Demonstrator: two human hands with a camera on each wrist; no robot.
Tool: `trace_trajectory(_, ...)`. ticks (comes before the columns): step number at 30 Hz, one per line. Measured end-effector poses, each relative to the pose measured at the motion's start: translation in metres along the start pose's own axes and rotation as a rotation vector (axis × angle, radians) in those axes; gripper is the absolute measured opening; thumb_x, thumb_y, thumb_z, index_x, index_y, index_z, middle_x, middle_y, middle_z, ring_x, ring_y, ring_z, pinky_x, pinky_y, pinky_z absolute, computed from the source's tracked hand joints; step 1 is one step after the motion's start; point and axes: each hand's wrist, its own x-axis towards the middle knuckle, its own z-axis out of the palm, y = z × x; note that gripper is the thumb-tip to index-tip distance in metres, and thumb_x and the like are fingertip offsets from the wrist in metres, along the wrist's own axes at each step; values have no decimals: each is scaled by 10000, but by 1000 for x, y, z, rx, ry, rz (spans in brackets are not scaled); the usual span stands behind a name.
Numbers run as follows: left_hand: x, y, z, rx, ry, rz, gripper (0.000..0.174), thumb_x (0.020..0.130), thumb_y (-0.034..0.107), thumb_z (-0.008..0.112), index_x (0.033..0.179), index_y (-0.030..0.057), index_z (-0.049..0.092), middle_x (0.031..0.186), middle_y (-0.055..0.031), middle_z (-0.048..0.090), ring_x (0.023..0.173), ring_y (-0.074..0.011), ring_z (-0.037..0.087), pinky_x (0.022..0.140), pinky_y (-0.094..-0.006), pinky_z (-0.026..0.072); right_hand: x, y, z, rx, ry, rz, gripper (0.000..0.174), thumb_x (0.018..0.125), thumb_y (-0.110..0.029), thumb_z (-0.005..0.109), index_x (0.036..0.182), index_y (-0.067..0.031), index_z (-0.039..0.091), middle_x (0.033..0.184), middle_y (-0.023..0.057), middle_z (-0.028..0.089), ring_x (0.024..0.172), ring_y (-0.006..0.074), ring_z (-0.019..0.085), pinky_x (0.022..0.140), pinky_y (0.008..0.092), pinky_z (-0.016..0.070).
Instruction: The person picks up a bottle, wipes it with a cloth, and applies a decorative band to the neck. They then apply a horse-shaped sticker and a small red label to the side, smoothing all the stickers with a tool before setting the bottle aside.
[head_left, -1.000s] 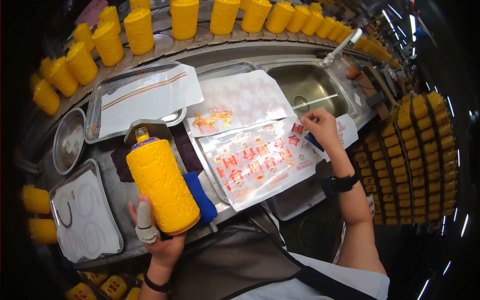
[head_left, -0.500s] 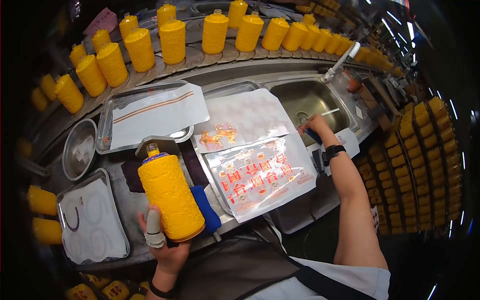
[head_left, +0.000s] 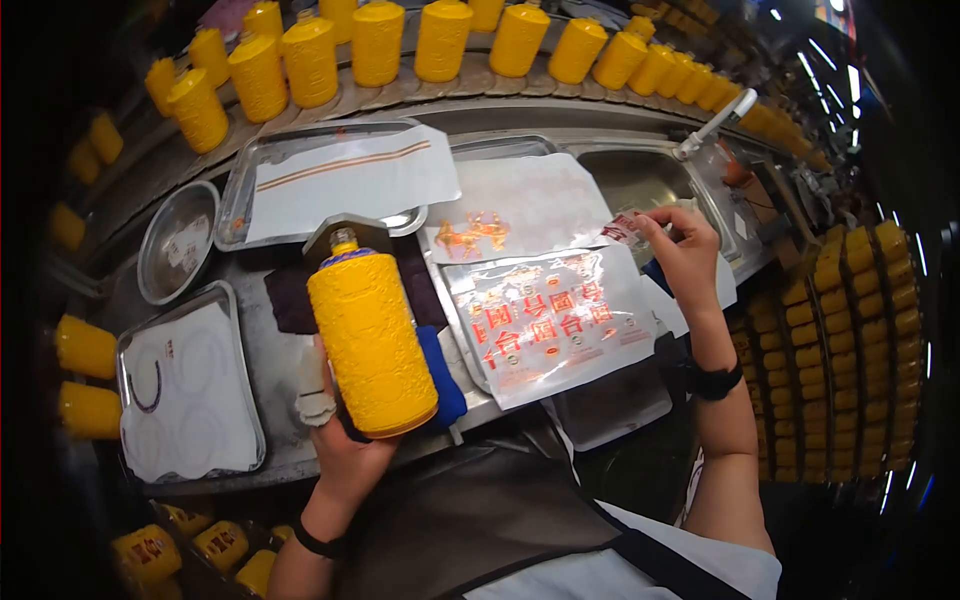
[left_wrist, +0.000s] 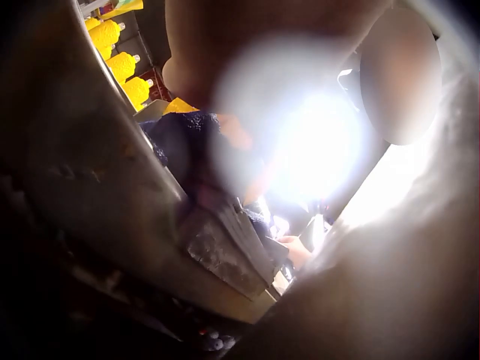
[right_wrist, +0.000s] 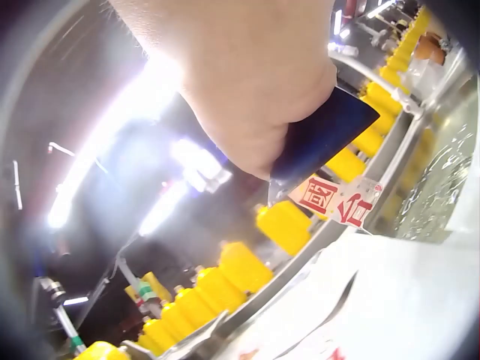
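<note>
In the head view a yellow embossed bottle (head_left: 370,340) lies tilted on the worktop, its neck at a metal rest (head_left: 345,228). My left hand (head_left: 352,455) holds it by the base, with a pale cover on a digit at its left side. My right hand (head_left: 688,258) pinches a thin decal (head_left: 622,228) with red characters, over the right corner of the upper paper sheet. The right wrist view shows the decal strip hanging from the fingertips, and a flat dark blue piece (right_wrist: 322,139) held in the same hand.
A decal sheet (head_left: 550,320) with red characters lies right of the bottle. Behind are a tray (head_left: 237,215) with striped paper and a sink (head_left: 640,180). A blue cloth (head_left: 445,380) lies beside the bottle. Yellow bottles line the conveyor (head_left: 340,105). A round bowl (head_left: 150,255) stands left.
The right hand took the decal from the sheet's corner to the sink, then lifted it back toward the sheets. The left hand stays at the bottle's base, its fingers now more behind the bottle.
</note>
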Motion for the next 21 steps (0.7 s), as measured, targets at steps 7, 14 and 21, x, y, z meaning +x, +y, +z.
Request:
trace_trajectory(7, -4, -14, -2, -99, 29, 12, 1119, 685, 187, 899, 1515, -52, 187, 1447, -202, 449, 1304, -280, 497, 1093, -373, 377, -27, -116, 12, 201, -181, -181, 67, 797, -89, 769, 827, -39, 735, 683, -2, 622, 597, 83, 418, 536, 246, 315)
trace_trajectory(14, 0, -12, -7, -128, -14, 31, 1028, 731, 212, 863, 1471, -94, 218, 1421, -256, 436, 1283, -341, 512, 1070, -391, 416, -30, -183, 18, 485, -458, -340, 82, 766, -70, 786, 822, -42, 733, 721, 17, 653, 616, 99, 498, 541, 253, 357)
trace_trajectory(21, -9, -27, -7, -176, -79, -52, 1051, 750, 242, 843, 1486, -92, 173, 1470, -262, 371, 1366, -334, 416, 1127, -398, 336, -11, -196, 79, 538, -621, -317, 116, 787, -141, 773, 821, -43, 721, 719, 61, 647, 623, 175, 528, 576, 303, 422)
